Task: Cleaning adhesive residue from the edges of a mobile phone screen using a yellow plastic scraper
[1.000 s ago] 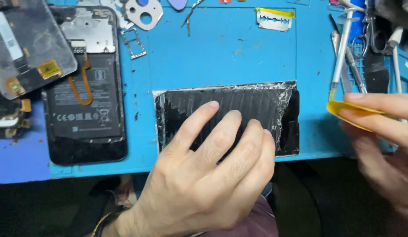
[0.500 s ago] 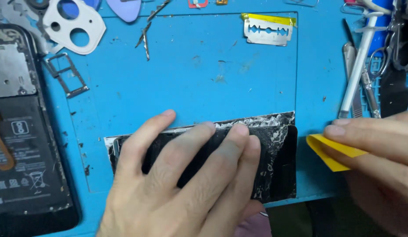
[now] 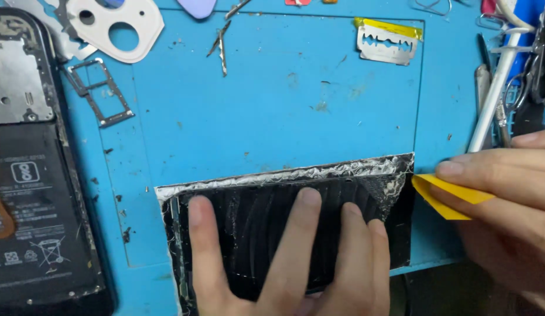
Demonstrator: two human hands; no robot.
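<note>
A black phone screen panel point(image 3: 255, 213) with cracked, whitish edges lies flat on the blue work mat point(image 3: 272, 111) at the front. My left hand point(image 3: 296, 263) presses down on it with spread fingers. My right hand point(image 3: 506, 205) pinches a yellow plastic pick point(image 3: 445, 196), whose tip touches the panel's upper right corner.
An opened phone body with battery point(image 3: 32, 175) lies at the left. A SIM tray point(image 3: 99, 93), a white camera frame point(image 3: 117, 26), tweezers point(image 3: 221, 44) and a razor blade with yellow tape point(image 3: 386, 41) lie at the back. A white tool point(image 3: 495, 88) and metal tools stand at the right edge.
The view has shifted closer and the panel now sits lower and more central. My right hand has brought the yellow pick against the panel's right corner. My left hand keeps pressing.
</note>
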